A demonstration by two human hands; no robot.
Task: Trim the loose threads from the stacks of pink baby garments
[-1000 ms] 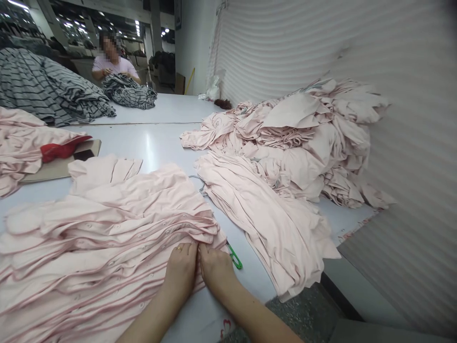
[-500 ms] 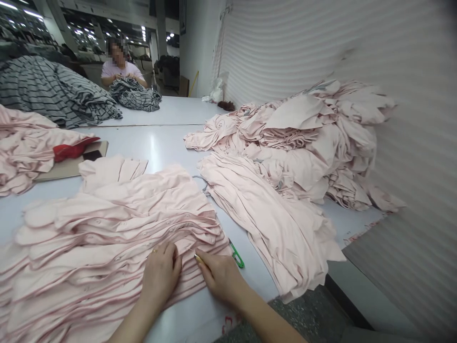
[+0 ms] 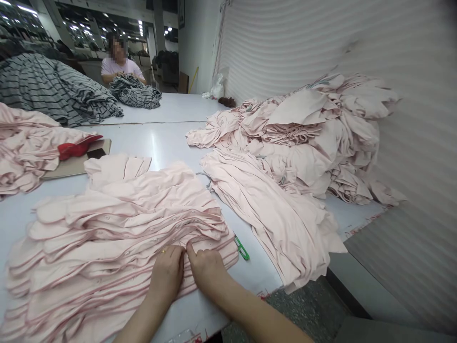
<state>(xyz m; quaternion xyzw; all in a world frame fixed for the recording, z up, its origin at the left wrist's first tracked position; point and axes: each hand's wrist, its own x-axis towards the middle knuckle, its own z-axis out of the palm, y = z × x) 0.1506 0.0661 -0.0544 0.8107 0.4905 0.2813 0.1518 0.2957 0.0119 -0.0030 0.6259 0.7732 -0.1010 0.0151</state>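
1. This is a long garment workroom with rows of lights overhead and a ribbed white wall down the right side. A white cutting surface runs away from the camera. At its far end, a co-worker in a pale pink top handles striped grey fabric.
2. A fanned stack of pink garments lies on the near part of the surface, directly under the hands. Its layers overlap in steps, with darker pink piping and small snap fasteners along the edges.
3. The left hand, wearing a gold ring, rests half-curled on the stack near its front edge.
4. The right hand lies just beside it, fingers bent into a raised fold. I cannot tell whether either hand is actually gripping the cloth.
5. The knit looks light, soft and limp, so it will likely slide and bunch. The piped edges seem the surest place to take hold, a few layers at a time.
6. The green handle of what may be thread snips sticks out from under the stack's right edge. Beyond it lie a folded pink pile and a larger pink heap against the wall.
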